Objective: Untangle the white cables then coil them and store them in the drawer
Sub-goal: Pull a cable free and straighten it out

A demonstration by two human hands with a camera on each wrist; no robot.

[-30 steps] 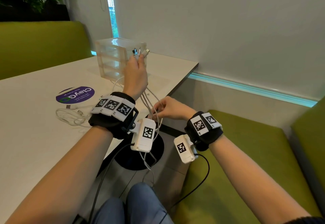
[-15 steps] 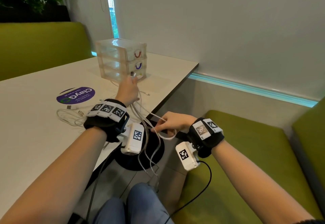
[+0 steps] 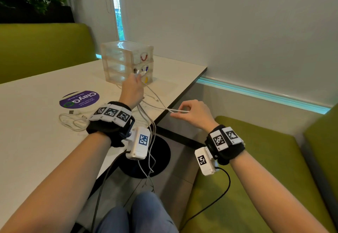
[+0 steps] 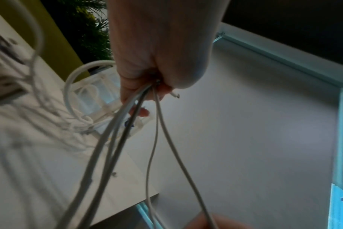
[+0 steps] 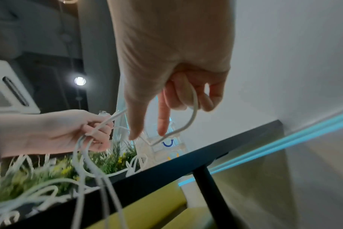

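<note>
Lowered since a second ago, the left hand (image 3: 132, 90) grips the white cables (image 3: 146, 123) by their plugs above the surface (image 3: 36, 141), anchoring them; the drawer unit (image 3: 126, 61) looks closed, seemingly cable-free; the right hand (image 3: 193, 112), pulled outward, hooks one strand, likely teasing it free.

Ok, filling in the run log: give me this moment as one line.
left hand: grips white cable bundle | right hand: holds one cable loop off table edge | drawer unit: shut | stage: untangling

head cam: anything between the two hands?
Only white cable, stretched from the left hand to the right hand across the table edge; head view.
</note>
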